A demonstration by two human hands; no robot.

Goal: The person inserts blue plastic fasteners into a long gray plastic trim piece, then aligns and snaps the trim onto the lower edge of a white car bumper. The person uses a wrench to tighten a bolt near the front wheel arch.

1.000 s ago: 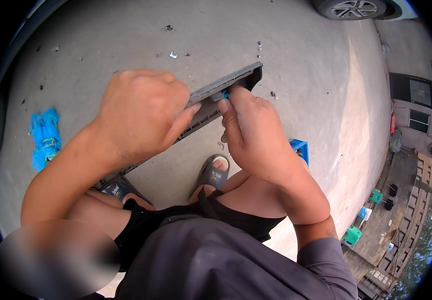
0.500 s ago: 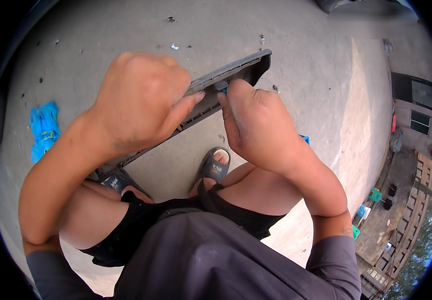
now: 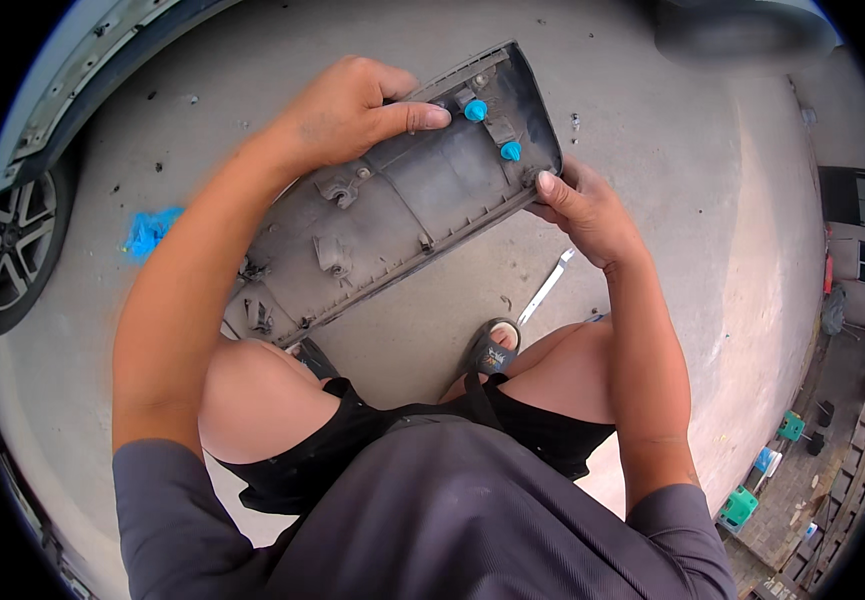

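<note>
Head view: the person squats on a concrete floor point(image 3: 652, 250) and holds a long grey plastic trim panel point(image 3: 392, 210) across the knees, its inner side turned up, so that ribs, brackets and clip mounts show. The left hand point(image 3: 352, 110) grips the panel's upper edge near the far end, thumb laid flat across the inner face and pointing at the clips. The right hand point(image 3: 587, 215) closes on the lower edge at the same end, thumb pressed on the rim; the hands are apart, each clamped on the panel from opposite sides. Two blue clips point(image 3: 492, 130) sit in their mounts at the far end, one just beside the left thumb, the other nearer the right hand. The mounts further down the panel, toward the knees, look bare, so by my judgement the clip work stands at the far end only and the rest of the panel is left to do. On the floor, a flat metal tool point(image 3: 544, 290) lies near a sandalled foot point(image 3: 492, 350), a blue rag point(image 3: 152, 230) lies well apart to the left, and a car wheel point(image 3: 7, 250) stands at the left rim
</note>
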